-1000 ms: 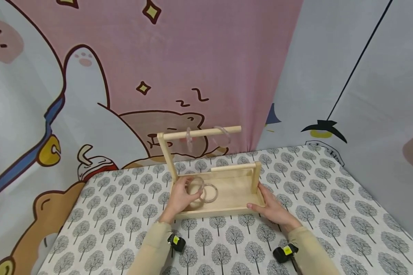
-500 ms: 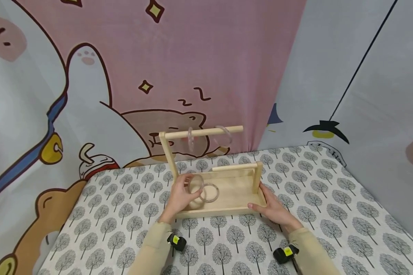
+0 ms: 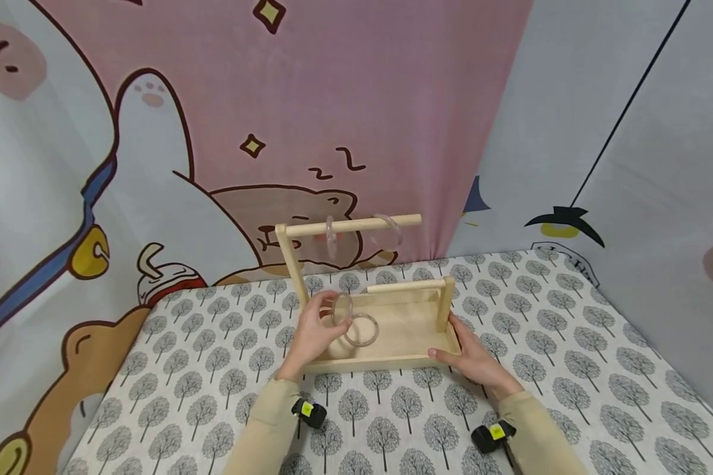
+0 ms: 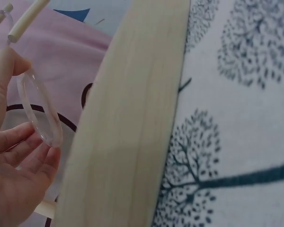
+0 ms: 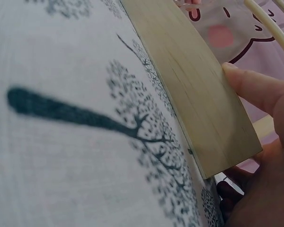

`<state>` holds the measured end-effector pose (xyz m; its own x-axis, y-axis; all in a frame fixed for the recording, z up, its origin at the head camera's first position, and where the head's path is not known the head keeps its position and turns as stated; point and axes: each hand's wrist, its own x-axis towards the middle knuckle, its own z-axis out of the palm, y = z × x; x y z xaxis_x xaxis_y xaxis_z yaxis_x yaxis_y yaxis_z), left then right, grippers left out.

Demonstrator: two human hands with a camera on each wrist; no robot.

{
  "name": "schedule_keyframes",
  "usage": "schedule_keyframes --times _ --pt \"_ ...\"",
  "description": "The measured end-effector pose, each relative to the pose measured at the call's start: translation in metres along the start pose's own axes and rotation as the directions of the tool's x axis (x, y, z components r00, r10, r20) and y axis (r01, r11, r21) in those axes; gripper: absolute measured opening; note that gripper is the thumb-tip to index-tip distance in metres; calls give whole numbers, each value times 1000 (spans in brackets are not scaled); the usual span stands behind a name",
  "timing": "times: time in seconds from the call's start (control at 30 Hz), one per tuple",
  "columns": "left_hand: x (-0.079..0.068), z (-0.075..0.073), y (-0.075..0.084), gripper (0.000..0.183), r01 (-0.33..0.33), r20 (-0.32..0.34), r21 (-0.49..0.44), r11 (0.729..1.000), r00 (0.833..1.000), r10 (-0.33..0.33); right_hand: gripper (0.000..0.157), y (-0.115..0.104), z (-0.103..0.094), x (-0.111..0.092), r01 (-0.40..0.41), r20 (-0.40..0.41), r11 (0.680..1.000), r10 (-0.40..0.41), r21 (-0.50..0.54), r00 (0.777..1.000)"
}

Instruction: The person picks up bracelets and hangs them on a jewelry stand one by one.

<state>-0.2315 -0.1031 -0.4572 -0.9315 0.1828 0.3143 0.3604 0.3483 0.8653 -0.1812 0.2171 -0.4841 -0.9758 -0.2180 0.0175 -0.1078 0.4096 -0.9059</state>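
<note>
A pale translucent bangle (image 4: 56, 124) is pinched between the thumb and fingers of my left hand (image 3: 315, 333), above the left end of a wooden jewelry stand's tray (image 3: 380, 362). Another bangle (image 3: 375, 333) lies in the tray just right of it. Two more hang on the stand's tall bar: one bangle (image 3: 331, 239) near the post, one bangle (image 3: 399, 232) further right, tilted. At the tray's right end my right hand (image 3: 472, 356) grips the corner, thumb on the front wall (image 5: 194, 85) and fingers round the side.
A shorter wooden bar (image 3: 407, 287) on a right-hand post (image 3: 445, 307) stands over the tray's right half. The tree-print cloth (image 3: 383, 435) covers the table. Behind it hangs a printed pink curtain (image 3: 392, 99).
My left hand has risen slightly with the bangle, away from the tray floor. My right hand stays on the tray's corner, and the hanging bangles keep their places.
</note>
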Motion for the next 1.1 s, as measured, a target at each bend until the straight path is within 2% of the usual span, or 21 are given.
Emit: schedule_keyframes --times 0.23,0.43,0.57,0.7,0.73,0.93,0.97,1.1 --pt "1 1 8 60 -19 -14 -118 993 1000 17 100 -1 0 -1 -21 8 999 21 40 1000" --pt "4 3 18 63 -76 -14 -203 976 997 74 98 2 0 2 -38 -2 999 38 26 999" --pt "4 5 38 61 -94 8 -268 959 995 99 99 1 0 1 -53 0 998 53 36 999" --pt "3 7 58 59 -70 37 -331 941 995 87 100 -3 0 -1 -62 9 998 62 33 998" --pt "3 9 59 59 -64 41 -344 937 996 83 100 -3 0 -1 -61 9 998 60 34 998" --pt "13 29 42 59 -88 9 -394 915 995 100 100 -3 0 0 -40 6 998 40 52 999" --pt "13 31 42 59 -93 4 -397 913 995 103 100 -3 0 0 -38 6 998 38 52 999" --pt "13 33 59 57 -84 21 -412 907 995 102 100 -2 0 0 -43 3 998 43 41 999"
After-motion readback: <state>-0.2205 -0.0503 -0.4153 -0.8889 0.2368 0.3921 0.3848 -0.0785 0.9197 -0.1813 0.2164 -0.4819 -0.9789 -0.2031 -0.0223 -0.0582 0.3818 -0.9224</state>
